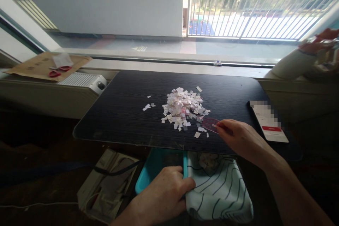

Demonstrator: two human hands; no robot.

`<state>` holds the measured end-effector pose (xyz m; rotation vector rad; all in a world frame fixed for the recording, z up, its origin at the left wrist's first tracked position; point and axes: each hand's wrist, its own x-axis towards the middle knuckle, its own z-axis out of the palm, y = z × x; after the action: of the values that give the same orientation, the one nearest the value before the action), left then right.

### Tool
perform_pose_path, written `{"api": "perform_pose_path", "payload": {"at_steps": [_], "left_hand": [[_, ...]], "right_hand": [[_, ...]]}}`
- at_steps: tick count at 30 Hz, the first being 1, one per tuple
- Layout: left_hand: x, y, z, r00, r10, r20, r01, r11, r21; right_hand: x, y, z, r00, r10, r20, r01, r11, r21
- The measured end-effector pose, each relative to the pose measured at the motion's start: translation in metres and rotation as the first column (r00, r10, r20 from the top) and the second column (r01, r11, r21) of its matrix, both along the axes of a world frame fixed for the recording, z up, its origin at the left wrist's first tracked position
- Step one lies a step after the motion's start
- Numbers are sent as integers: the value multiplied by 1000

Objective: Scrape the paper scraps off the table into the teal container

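A heap of small white and pale paper scraps (184, 104) lies on the dark tabletop (119, 120), with some loose bits around it. My right hand (239, 137) pinches a flat, see-through pink piece with a rounded end (210, 124), perhaps a scraper. Its tip lies at the heap's lower right edge. Below the table's front edge, my left hand (165, 192) is closed over the rim of a turquoise plastic tub (149, 169). The left thumb rests against a pale striped cloth (219, 190) that lines the container alongside, where more scraps (209, 160) show.
A phone (268, 122) lies at the table's right end. On the left, red-handled scissors (59, 71) rest on a brown envelope (34, 65) beside a white radiator (86, 81). A pale box (106, 183) stands below left. The window sill (159, 67) runs behind.
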<state>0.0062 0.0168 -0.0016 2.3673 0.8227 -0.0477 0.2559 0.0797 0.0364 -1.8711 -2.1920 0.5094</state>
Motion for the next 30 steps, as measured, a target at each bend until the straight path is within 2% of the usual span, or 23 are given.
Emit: {"api": "perform_pose_path", "payload": {"at_steps": [5, 9, 14, 19, 24, 27, 30], "left_hand": [[1, 2, 1, 1000, -2, 24, 2, 1000, 2], [1, 1, 1, 999, 3, 32, -3, 1000, 4], [0, 0, 0, 999, 14, 30, -14, 1000, -3], [2, 2, 2, 1000, 3, 28, -3, 1000, -10], [3, 3, 3, 1000, -2, 15, 2, 1000, -13], [2, 2, 2, 1000, 5, 6, -5, 1000, 0], [2, 0, 1, 1000, 14, 14, -14, 1000, 2]], "right_hand": [[5, -9, 1, 1000, -20, 23, 20, 1000, 5], [1, -8, 0, 1000, 19, -3, -19, 1000, -3], [10, -18, 5, 992, -40, 120, 43, 999, -23], [10, -32, 9, 999, 18, -31, -19, 999, -26], [-14, -36, 0, 996, 71, -58, -74, 995, -61], [-28, -33, -5, 987, 129, -92, -132, 991, -32], [-30, -26, -6, 987, 118, -106, -116, 993, 25]]}}
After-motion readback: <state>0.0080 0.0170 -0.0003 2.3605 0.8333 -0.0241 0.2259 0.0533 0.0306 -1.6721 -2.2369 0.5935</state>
